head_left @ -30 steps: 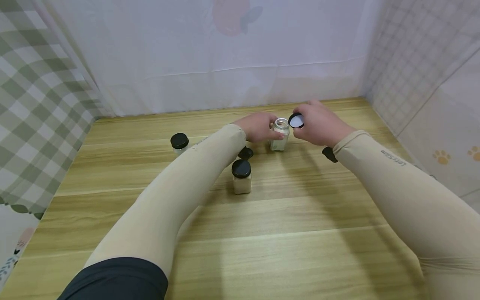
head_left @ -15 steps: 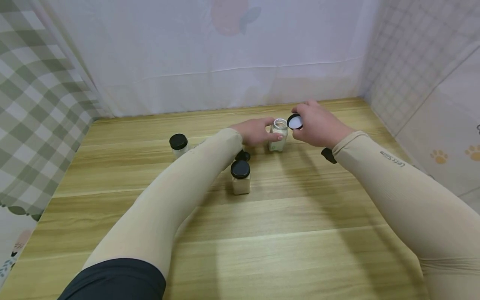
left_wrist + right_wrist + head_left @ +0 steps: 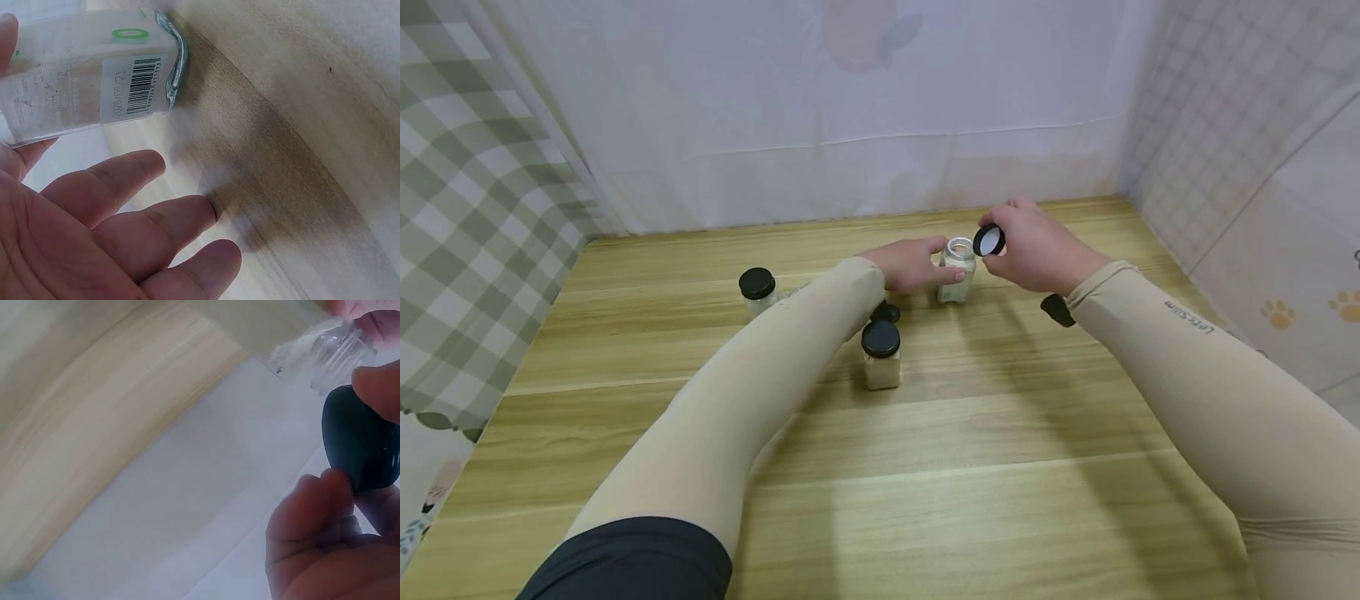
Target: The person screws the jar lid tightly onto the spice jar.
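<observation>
My left hand [image 3: 916, 263] pinches a clear square jar [image 3: 957, 285] between thumb and index finger near the back of the table. The jar is uncapped, its threaded mouth facing up, with pale contents inside. In the left wrist view a barcode label [image 3: 132, 87] shows on its side, and the other three fingers are spread off the glass. My right hand [image 3: 1033, 248] holds a black screw lid [image 3: 989, 241] by its edge just right of the jar's mouth, its white liner turned toward the head camera. In the right wrist view the lid's dark outer side [image 3: 356, 440] shows between the fingertips.
A capped jar with a black lid [image 3: 881, 339] and pale contents stands nearer me on the wooden table [image 3: 985, 500]. Behind it a small black object [image 3: 887, 312] is partly hidden by my left arm. Another black-lidded jar [image 3: 757, 285] stands to the left. A white curtain [image 3: 715, 158] borders the back.
The lid in my right hand has tilted more upright and shifted slightly left, close to the jar's mouth. My left hand keeps its hold on the jar.
</observation>
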Demonstrator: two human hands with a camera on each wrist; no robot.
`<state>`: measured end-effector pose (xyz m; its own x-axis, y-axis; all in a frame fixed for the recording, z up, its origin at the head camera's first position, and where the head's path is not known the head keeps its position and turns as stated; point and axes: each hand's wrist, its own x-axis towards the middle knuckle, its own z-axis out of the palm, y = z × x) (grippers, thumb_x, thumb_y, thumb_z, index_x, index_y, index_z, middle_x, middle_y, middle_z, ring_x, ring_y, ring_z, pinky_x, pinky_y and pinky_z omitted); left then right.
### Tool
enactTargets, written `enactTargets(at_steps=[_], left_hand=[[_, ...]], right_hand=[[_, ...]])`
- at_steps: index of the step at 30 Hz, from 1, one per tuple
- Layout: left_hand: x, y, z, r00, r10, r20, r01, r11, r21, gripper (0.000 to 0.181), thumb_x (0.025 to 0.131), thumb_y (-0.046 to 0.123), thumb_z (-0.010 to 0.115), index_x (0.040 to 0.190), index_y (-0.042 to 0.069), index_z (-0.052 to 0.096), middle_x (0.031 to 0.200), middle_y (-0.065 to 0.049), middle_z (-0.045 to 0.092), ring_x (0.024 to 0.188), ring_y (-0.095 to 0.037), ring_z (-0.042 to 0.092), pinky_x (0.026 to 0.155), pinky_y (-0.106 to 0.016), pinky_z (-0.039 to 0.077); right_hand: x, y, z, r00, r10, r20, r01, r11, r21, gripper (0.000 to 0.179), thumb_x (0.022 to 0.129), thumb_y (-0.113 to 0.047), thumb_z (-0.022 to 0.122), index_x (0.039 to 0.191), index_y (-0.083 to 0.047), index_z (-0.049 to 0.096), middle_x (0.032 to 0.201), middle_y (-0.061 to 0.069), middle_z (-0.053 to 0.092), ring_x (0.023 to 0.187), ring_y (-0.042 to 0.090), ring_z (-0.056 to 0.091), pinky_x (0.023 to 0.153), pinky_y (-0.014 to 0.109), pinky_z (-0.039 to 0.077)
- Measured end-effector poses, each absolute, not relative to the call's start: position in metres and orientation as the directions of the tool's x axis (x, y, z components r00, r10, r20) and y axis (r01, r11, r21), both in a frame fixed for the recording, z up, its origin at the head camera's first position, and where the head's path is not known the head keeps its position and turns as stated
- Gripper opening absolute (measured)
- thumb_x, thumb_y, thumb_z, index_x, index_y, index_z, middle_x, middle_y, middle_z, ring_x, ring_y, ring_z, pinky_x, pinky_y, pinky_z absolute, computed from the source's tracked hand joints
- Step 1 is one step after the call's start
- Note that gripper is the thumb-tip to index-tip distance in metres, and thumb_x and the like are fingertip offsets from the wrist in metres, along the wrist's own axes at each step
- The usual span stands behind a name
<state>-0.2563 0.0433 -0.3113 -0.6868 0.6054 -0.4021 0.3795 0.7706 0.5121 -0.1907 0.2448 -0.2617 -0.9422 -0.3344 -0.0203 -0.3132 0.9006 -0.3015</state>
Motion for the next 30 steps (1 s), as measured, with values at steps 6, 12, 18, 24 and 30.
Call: enactTargets(at_steps=[6, 12, 18, 24, 30], left_hand=[[-0.2557, 0.0430, -0.3100, -0.685, 0.609, -0.400, 0.377, 0.766, 0.520, 0.076, 0.102, 0.069, 0.052, 0.165, 0.032, 0.029, 0.168, 0.002, 0.041, 0.155, -0.020, 0.039, 0.126, -0.043, 0.033], [-0.2549, 0.0430, -0.3095, -0.686, 0.608, -0.398, 0.382, 0.768, 0.514, 0.078, 0.102, 0.069, 0.052, 0.166, 0.031, 0.028, 0.169, 0.002, 0.040, 0.156, -0.020, 0.038, 0.126, -0.042, 0.032], [-0.2551, 0.0437, -0.3104, -0.690, 0.604, -0.399, 0.387, 0.773, 0.502, 0.083, 0.102, 0.069, 0.051, 0.168, 0.028, 0.023, 0.170, 0.002, 0.037, 0.157, -0.019, 0.035, 0.128, -0.041, 0.030], [-0.2563, 0.0436, -0.3109, -0.685, 0.604, -0.408, 0.387, 0.776, 0.498, 0.085, 0.102, 0.070, 0.050, 0.169, 0.028, 0.020, 0.171, 0.002, 0.036, 0.158, -0.019, 0.034, 0.128, -0.042, 0.029], [-0.2570, 0.0434, -0.3110, -0.680, 0.603, -0.417, 0.379, 0.776, 0.504, 0.083, 0.102, 0.070, 0.050, 0.169, 0.031, 0.020, 0.171, 0.002, 0.036, 0.158, -0.020, 0.034, 0.128, -0.043, 0.030]], right_hand=[[-0.1934, 0.2424, -0.2601, -0.929, -0.367, -0.042, -0.338, 0.889, -0.308, 0.049, 0.099, -0.012, 0.070, 0.139, 0.011, 0.053, 0.131, 0.030, 0.055, 0.117, 0.039, 0.052, 0.103, 0.055, 0.048], [-0.1965, 0.2441, -0.2594, -0.926, -0.373, -0.058, -0.334, 0.882, -0.331, 0.047, 0.099, -0.008, 0.069, 0.136, 0.014, 0.052, 0.131, 0.032, 0.059, 0.119, 0.042, 0.057, 0.106, 0.056, 0.047], [-0.1971, 0.2456, -0.2607, -0.928, -0.364, -0.077, -0.328, 0.899, -0.289, 0.048, 0.097, -0.009, 0.068, 0.136, 0.014, 0.052, 0.133, 0.034, 0.059, 0.121, 0.044, 0.057, 0.107, 0.058, 0.047], [-0.1964, 0.2429, -0.2608, -0.925, -0.374, -0.066, -0.343, 0.897, -0.280, 0.050, 0.100, -0.011, 0.069, 0.140, 0.013, 0.052, 0.138, 0.033, 0.058, 0.128, 0.045, 0.054, 0.111, 0.058, 0.044], [-0.1990, 0.2386, -0.2640, -0.922, -0.381, -0.066, -0.348, 0.893, -0.285, 0.048, 0.102, -0.014, 0.069, 0.139, 0.010, 0.053, 0.132, 0.028, 0.061, 0.121, 0.042, 0.055, 0.106, 0.056, 0.046]])
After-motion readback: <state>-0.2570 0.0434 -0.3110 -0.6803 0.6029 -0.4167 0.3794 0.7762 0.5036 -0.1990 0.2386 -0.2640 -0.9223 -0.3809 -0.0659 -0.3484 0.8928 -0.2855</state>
